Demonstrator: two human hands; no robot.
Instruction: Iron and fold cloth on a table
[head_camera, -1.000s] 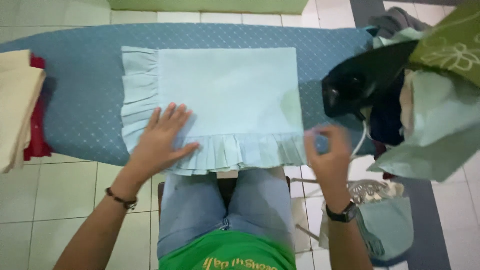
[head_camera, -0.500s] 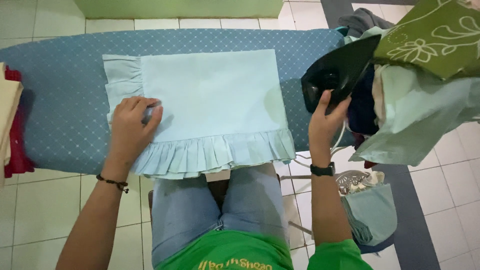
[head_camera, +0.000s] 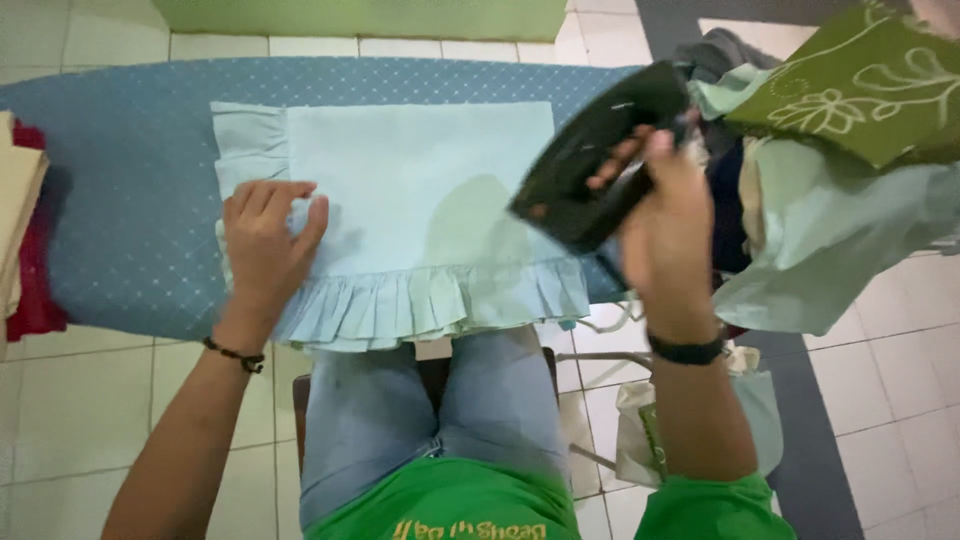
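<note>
Laundry heap (head_camera: 830, 200) beside lifted iron (head_camera: 600, 160)

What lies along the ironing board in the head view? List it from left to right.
Folded cream and red cloths → left hand → pale blue frilled cloth → black iron in the right hand → heap of green and pale laundry.

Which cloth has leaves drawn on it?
The olive green cloth on top of the pile at the far right. The others are plain: the pale blue ruffled one on the board has no pattern.
</note>
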